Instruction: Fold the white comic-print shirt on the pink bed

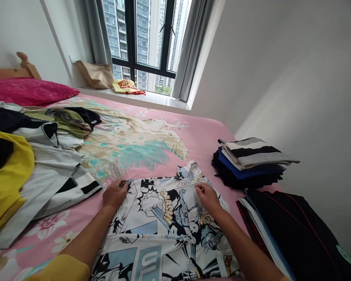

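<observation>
A comic-print shirt (166, 208) in white, black and pale blue lies spread on the bed in front of me. Its upper part bunches up near the far edge, and a fold crosses it lower down. My left hand (116, 194) is closed on the shirt's far left edge, thumb and fingers pinching the cloth. On the right side of the print, my right hand (207, 199) has its fingers curled together at the fabric. Its fingertips appear to pinch the cloth, though what lies between them is mostly hidden.
Loose clothes (55, 164) are heaped at the left. Folded clothes (251, 162) are stacked at the right, with a dark folded pile (295, 230) nearer me. The pink flowered bedsheet (201, 132) runs back to a windowsill (163, 99) bearing a paper bag (98, 75).
</observation>
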A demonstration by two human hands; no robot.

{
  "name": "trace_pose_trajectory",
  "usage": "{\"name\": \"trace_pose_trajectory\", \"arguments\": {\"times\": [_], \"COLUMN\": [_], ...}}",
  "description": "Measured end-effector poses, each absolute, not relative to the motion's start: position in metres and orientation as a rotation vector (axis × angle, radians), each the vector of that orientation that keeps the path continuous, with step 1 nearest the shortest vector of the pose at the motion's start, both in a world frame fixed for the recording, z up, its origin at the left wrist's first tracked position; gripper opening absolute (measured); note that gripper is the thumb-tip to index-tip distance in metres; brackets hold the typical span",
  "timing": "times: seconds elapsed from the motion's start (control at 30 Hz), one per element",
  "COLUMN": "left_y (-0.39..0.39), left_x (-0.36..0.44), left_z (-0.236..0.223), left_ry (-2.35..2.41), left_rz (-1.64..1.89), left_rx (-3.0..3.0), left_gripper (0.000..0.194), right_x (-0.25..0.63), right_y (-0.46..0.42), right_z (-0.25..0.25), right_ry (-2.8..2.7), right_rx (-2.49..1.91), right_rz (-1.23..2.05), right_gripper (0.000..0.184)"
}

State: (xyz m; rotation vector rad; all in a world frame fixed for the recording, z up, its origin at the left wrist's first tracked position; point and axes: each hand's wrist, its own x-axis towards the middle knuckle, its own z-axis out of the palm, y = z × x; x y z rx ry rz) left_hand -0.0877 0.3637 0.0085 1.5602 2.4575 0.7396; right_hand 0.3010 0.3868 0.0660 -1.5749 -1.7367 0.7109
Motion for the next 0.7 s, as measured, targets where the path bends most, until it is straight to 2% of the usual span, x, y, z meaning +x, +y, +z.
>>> {"name": "trace_pose_trajectory", "arguments": {"times": [0.07,0.2,0.27,0.47,0.7], "left_y": [0.364,0.363,0.363,0.362,0.349], "left_x": [-0.088,-0.09,-0.09,-0.088,-0.083], "left_z": [0.006,0.003,0.002,0.002,0.022], "left_ry": [2.47,2.475,2.468,2.445,2.211], "left_rz": [0.731,0.733,0.745,0.826,0.91], "left_rx": [1.54,1.532,1.547,1.468,1.233], "left_gripper": [0.031,0.031,0.03,0.025,0.032], "right_x": [0.297,0.288,0.282,0.277,0.283], "right_y": [0.433,0.506,0.527,0.537,0.499], "right_z": [0.067,0.051,0.038,0.009,0.022], "right_ry": [-1.473,-1.214,-1.133,-1.02,-0.948], "right_rx": [-1.645,-1.725,-1.744,-1.727,-1.571], "right_rz": [0.895,0.993,1.044,1.133,1.186], "right_gripper": [0.02,0.047,0.052,0.032,0.032]}}
